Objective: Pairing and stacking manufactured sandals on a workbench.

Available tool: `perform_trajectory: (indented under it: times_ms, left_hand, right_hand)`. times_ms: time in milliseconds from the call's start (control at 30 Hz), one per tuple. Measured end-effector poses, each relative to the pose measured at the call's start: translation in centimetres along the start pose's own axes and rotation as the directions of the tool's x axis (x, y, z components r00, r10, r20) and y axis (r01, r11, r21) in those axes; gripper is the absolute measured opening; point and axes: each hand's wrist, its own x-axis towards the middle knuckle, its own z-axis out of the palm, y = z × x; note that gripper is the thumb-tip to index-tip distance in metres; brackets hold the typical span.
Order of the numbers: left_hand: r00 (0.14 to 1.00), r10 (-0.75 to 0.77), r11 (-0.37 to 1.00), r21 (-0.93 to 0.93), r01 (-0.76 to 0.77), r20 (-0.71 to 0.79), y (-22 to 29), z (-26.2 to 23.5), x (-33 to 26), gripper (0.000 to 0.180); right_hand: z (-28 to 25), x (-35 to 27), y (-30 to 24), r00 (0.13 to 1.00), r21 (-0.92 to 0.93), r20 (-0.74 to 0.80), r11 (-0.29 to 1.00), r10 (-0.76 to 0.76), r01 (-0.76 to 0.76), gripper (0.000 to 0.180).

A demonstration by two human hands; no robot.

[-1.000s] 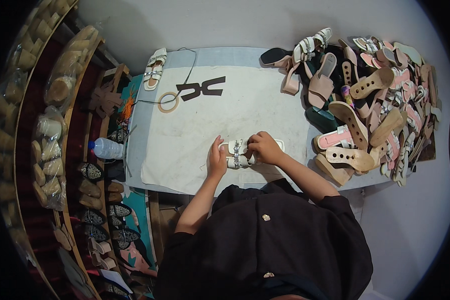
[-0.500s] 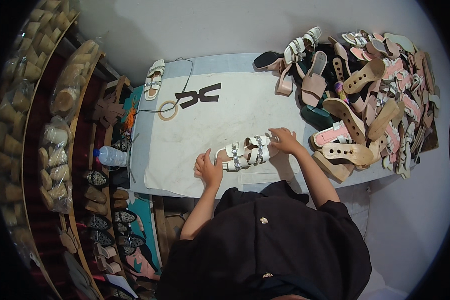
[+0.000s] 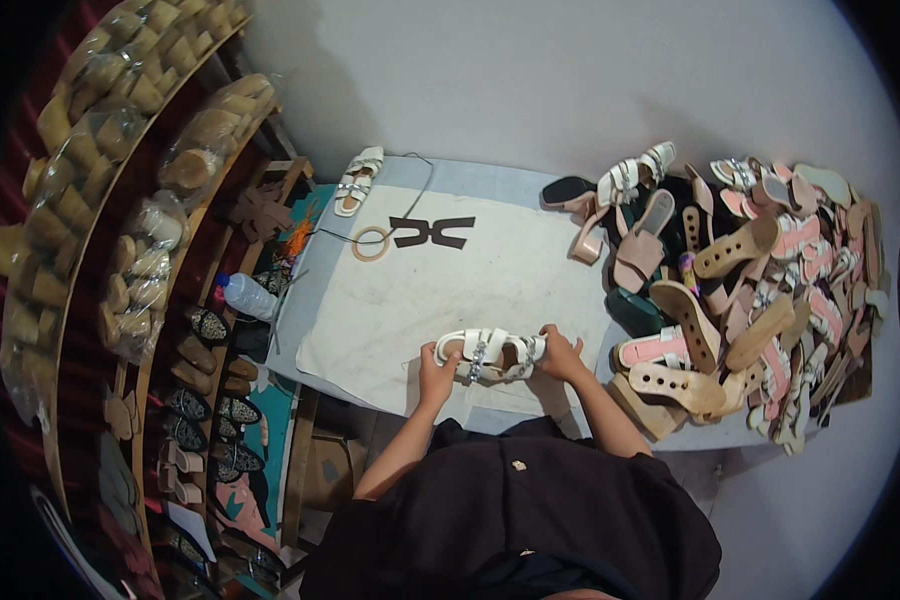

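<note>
The left hand (image 3: pixel 436 377) grips the near-left end of the white sandals (image 3: pixel 483 352), its thumb laid over the edge and its fingers wrapped around the outside. The right hand (image 3: pixel 563 357) holds the opposite end, thumb and fingers close together on the rim. The white sandals lie crosswise between both hands, just in front of the person's body, with sparkling trim across their straps; whether they rest on anything or are slightly lifted cannot be told.

Under them spreads a cream cloth (image 3: pixel 380 310), somewhat stained, covering the middle of a pale blue bench (image 3: pixel 470 181). Farther back on the cloth are two dark U-shaped pieces (image 3: pixel 432 233) set back to back, and just left of these a roll of tape (image 3: pixel 370 259). A black cord (image 3: pixel 417 188) runs past them. Near the far-left corner lies more white strappy footwear (image 3: pixel 358 182).

To the right, a big heap of shoes (image 3: pixel 770 300) covers that end of the bench: pink slippers, a dark green shoe (image 3: pixel 632 311) and wooden soles (image 3: pixel 676 387) with round holes. Beyond the left edge are a clear bottle (image 3: pixel 251 297) with a blue cap and shelves loaded with bagged wooden shoe forms (image 3: pixel 70 210).
</note>
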Motion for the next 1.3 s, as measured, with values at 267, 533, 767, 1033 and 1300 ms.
perform_trajectory:
  times_ms: [267,533,767,1033,1300]
  left_hand:
    - [0.990,0.095,0.970,-0.215,-0.115,-0.100,2.4,-0.2,-1.0,0.040]
    - [0.969,0.119,0.985,-0.094,-0.142,-0.216,5.3,-4.3,3.8,0.036]
    - [0.930,0.240,0.942,-0.164,-0.293,-0.279,6.0,-13.1,11.9,0.023]
    - [0.933,0.263,0.905,-0.272,-0.326,-0.244,6.9,-21.3,24.2,0.062]
    - [0.904,0.180,0.897,-0.442,0.011,0.388,3.7,-19.0,33.4,0.039]
  right_hand:
    - [1.7,-2.4,0.8,0.930,0.409,-0.164,0.836,-0.328,0.367,0.052]
    - [0.1,-0.3,-4.7,0.891,0.468,-0.266,0.759,-0.369,0.454,0.046]
    - [-2.0,2.8,-13.4,0.926,0.493,0.235,0.857,-0.296,0.149,0.036]
    - [5.6,13.0,-23.6,0.932,0.829,0.080,0.543,-0.354,0.135,0.025]
    - [6.1,26.7,-35.0,0.986,0.950,-0.162,0.278,0.042,0.145,0.024]
